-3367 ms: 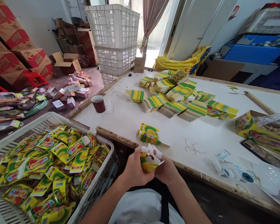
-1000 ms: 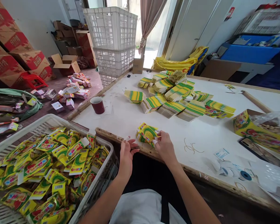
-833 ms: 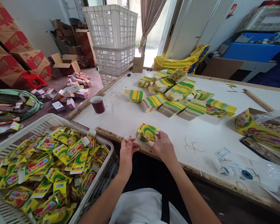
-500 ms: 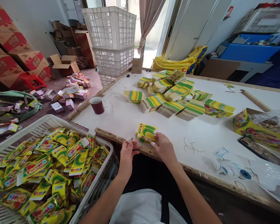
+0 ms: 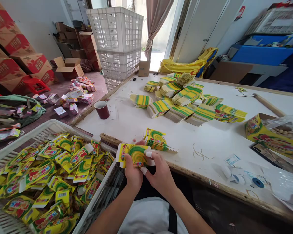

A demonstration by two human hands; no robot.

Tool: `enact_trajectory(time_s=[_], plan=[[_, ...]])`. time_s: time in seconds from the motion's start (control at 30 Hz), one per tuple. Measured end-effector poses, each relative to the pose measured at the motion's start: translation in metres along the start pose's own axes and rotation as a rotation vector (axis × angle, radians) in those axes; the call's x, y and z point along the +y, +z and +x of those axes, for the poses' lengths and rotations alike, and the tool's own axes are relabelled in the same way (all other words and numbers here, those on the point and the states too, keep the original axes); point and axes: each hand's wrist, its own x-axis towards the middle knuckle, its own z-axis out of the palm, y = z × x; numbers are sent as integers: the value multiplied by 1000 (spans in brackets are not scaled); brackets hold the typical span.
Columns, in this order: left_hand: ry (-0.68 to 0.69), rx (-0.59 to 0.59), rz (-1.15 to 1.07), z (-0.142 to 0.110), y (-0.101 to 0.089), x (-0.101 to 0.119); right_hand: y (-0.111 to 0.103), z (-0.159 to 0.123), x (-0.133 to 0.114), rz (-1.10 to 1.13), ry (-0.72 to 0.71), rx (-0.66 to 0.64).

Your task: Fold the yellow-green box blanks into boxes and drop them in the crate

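A small yellow-and-green printed carton [image 5: 135, 155] is held between both hands over the table's front edge, its end flap standing out to the left. My left hand [image 5: 133, 174] grips it with the thumb on the front face and the fingers mostly behind. With white-covered fingertips, my right hand [image 5: 158, 167] pinches the carton's right end. Just beyond lies a small stack of flat cartons [image 5: 157, 139] on the white table [image 5: 180, 138]. To the left, a white plastic crate [image 5: 52, 125] is filled with many similar yellow cartons [image 5: 39, 175].
Bundles of flat cartons [image 5: 180, 97] are heaped at mid-table. A maroon mug [image 5: 102, 110] stands at the left edge. To the right are a phone [image 5: 274, 157], a display box [image 5: 271, 136], rubber bands [image 5: 200, 152] and a wooden stick [image 5: 268, 104]. Stacked crates [image 5: 117, 42] rise behind.
My right hand has brought a carton from the stack leftward and toward me. My left hand, earlier holding nothing, now grips it too. The stack's lower cartons are now spread to the right.
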Motion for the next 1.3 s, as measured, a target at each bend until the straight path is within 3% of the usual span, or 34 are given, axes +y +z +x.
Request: enact_trajectory(time_s=[0.17,0.3,0.67,0.83,1.03,1.13,1.23,1.3], plan=[[111,63,352,6,-20,-9,10,-2,-6,152,227,105],[136,-39,503,9,-29,-12,7,3,-8,207,293,119],[136,-89,402,7,-25,-16,4,2,-9,185,316,97],[104,-67,366,4,-21,-13,-7,7,-8,349,338,-69],[-63,-43,31,9,-2,7,-6,7,-15,638,431,-146],[-45,10,-117,14,0,12,2,1,-19,653,467,-175],[17,58,-58,14,-4,9,6,-1,-15,631,521,-168],[37,17,42,11,-8,4,4,2,-6,632,537,-107]])
